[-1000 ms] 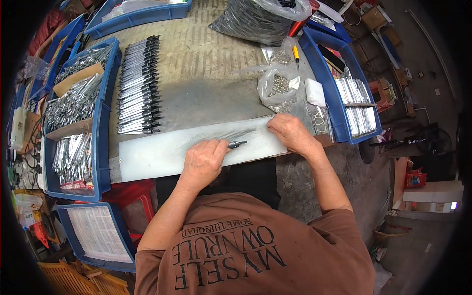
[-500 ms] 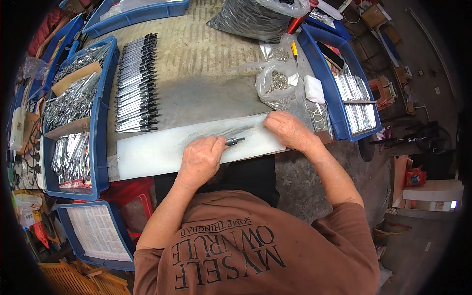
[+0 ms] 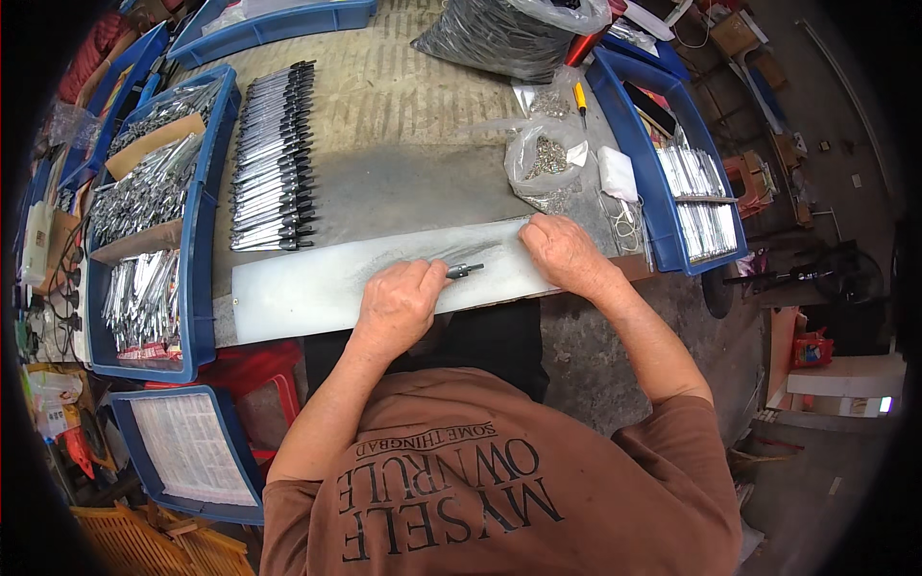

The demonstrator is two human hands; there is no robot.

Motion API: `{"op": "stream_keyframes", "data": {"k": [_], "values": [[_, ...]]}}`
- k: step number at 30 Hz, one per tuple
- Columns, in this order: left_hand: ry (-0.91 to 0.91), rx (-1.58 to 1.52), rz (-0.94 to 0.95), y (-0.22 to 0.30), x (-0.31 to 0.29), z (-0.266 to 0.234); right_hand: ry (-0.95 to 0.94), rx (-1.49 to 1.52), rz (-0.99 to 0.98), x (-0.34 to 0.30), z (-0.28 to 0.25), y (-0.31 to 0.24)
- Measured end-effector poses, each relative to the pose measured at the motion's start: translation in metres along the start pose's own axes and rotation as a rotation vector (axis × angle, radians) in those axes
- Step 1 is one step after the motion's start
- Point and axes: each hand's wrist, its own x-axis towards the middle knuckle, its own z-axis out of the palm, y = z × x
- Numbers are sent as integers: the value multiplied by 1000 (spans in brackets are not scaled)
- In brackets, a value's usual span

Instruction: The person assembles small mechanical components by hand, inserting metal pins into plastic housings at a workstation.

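Observation:
A long whitish board (image 3: 307, 293) with grey smudges lies along the near edge of the table. Above its middle my left hand (image 3: 399, 302) is closed around a slim rod (image 3: 466, 271); only its dark grey end with a thin tip sticks out to the right. The rest of the rod is hidden in the fist. At the board's right end my right hand (image 3: 567, 254) rests with its fingers curled together; whatever they hold, if anything, is hidden. Beyond the board on the left, many silver rods with dark ends (image 3: 274, 158) lie side by side in a row.
Blue bins of metal rods stand at left (image 3: 197, 259) and right (image 3: 672, 235). Near my right hand are an open plastic bag of small metal parts (image 3: 543, 158), a yellow-handled screwdriver (image 3: 580, 99) and a white block (image 3: 617, 173). A large bag of dark parts (image 3: 490, 43) sits behind.
The whole view has shifted slightly. My left hand still grips the rod, whose tip now points a little more upward. My right hand stays at the board's right end.

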Motion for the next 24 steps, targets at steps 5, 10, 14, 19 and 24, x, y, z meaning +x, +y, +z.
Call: {"op": "stream_keyframes", "data": {"k": [5,10,14,19,24], "values": [[8,-20,6,-1,0,1,-50,37,81,4,-2,-3],[-9,-12,7,0,-1,0,-86,429,165,20,-24,-34],[6,-4,20,0,-1,0,-87,611,143,30,-20,-51],[3,32,41,0,-2,2,-174,477,126,38,-12,-56],[-15,64,59,-1,-3,2,-213,448,166,45,-15,-60]]}}
